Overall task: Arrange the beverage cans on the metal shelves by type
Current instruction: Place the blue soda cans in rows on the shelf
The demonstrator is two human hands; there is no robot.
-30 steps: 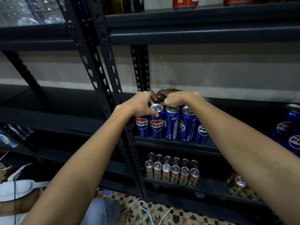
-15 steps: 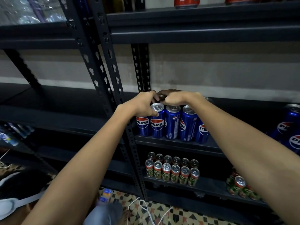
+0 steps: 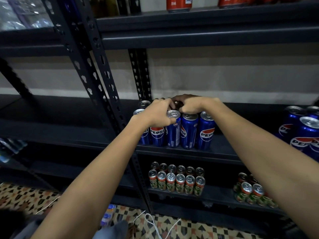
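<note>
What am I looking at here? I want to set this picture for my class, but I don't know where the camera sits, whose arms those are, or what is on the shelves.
There is no machine: the camera is worn on a person's head and looks forward and down, so the two bare arms are that person's own. The left hand and right hand rest curled over the tops of a cluster of blue Pepsi cans on the middle metal shelf; whether either hand actually grips a can is hidden. More Pepsi cans stand at the far right. The shelf below carries two groups of small green Milo cans. Red cans stand on the top shelf. Below is a patterned floor.
</note>
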